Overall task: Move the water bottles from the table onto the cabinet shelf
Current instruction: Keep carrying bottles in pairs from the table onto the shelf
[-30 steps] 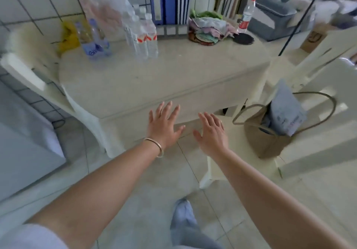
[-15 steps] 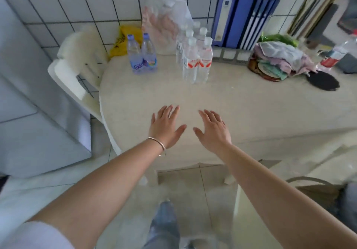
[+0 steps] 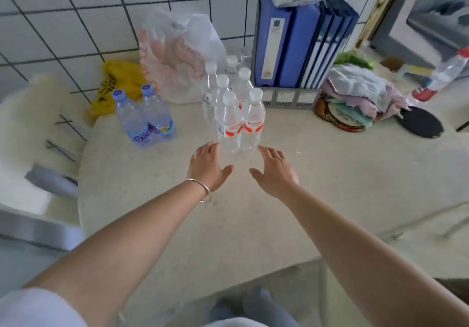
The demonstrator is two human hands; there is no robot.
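Observation:
Several clear water bottles with red-and-white labels (image 3: 238, 121) stand in a tight cluster near the back of the beige table (image 3: 317, 174). Two blue-tinted bottles (image 3: 144, 118) stand side by side to their left. Another red-labelled bottle (image 3: 441, 78) stands at the far right edge. My left hand (image 3: 209, 166) and my right hand (image 3: 275, 170) hover over the table with fingers spread. They flank the two front bottles just short of them and hold nothing. No cabinet shelf is in view.
Blue binders (image 3: 302, 42) in a grey rack, a white plastic bag (image 3: 177, 55), a yellow bag (image 3: 116, 83), a pile of cloths (image 3: 355, 95) and a black disc (image 3: 420, 125) line the tiled back wall. A white chair (image 3: 33, 128) stands at the table's left.
I have stepped closer to the table. Both hands have moved forward over the tabletop and now sit on either side of the front bottles.

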